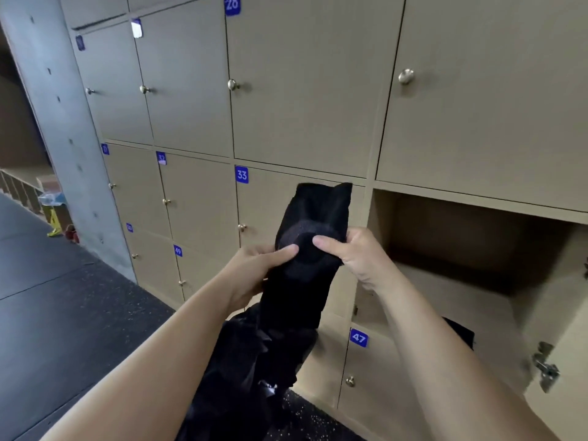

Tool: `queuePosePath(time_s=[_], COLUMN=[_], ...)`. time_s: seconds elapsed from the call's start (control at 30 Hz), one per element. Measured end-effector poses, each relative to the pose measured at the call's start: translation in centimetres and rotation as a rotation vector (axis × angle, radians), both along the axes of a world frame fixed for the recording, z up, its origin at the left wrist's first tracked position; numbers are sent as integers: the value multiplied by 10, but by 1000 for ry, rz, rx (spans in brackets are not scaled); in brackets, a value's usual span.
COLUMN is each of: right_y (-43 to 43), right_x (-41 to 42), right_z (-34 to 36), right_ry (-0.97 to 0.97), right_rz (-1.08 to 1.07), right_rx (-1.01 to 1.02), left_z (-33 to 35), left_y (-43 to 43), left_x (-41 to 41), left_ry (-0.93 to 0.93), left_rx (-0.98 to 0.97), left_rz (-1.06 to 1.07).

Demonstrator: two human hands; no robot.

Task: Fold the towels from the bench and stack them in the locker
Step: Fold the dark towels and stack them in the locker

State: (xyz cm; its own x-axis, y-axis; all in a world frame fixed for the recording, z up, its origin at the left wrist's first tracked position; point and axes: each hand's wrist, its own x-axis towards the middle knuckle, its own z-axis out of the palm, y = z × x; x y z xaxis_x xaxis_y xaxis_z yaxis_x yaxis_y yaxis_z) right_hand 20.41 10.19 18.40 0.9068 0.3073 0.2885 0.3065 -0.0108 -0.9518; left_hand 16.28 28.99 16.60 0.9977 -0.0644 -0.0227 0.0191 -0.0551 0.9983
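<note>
1. Both forearms (143,361) reach up from the bottom edge towards a wall of beige lockers.
2. The left hand (254,272) and right hand (356,254) each pinch the black towel (313,214), thumbs pressed on its near face and fingers curled behind it.
3. The towel is held upright in the air in front of door 33 (270,198), its top corners poking up and its lower part hanging between the wrists.
4. More dark fabric (251,361) bunches below the hands; whether it is the same towel cannot be told.
5. The open locker (381,224) sits just right of the towel, its hinged door (560,300) swung out at the far right.
6. Door 47 (375,370) lies below it; a concrete pillar (54,122) stands at the left.
</note>
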Motion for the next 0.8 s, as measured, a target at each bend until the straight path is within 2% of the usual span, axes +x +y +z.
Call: queuePosePath(time_s=[0.07, 0.13, 0.2, 0.27, 0.33, 0.5, 0.57, 0.67, 0.8], right_y=[-8, -15, -19, -24, -30, -38, -40, -42, -40], right_x=[0, -1, -4, -5, -4, 0, 4, 5, 10], right_z=[-2, -6, -10, -11, -11, -12, -7, 5, 16], right_ry=[48, 105, 109, 94, 44, -197, -237, -190, -185], right_rz=[20, 64, 55, -11, -91, -309, -333, -243, -281], right_rx=[-13, -117, -199, -171, -155, -303, -267, -115, -56], left_z=[-5, -6, -7, -9, -11, -3, 3, 13, 22], left_y=[-7, -13, -18, -22, -25, -32, -33, -36, -39], left_x=[2, 5, 7, 9, 8, 15, 19, 22, 33], left_ry=[-25, -74, -136, -215, -296, -387, -402, -375, -251], left_rx=[-123, -185, -160, -90, -28, 22, 49, 7, -87], left_rz=[61, 120, 174, 230, 277, 325, 320, 264, 220])
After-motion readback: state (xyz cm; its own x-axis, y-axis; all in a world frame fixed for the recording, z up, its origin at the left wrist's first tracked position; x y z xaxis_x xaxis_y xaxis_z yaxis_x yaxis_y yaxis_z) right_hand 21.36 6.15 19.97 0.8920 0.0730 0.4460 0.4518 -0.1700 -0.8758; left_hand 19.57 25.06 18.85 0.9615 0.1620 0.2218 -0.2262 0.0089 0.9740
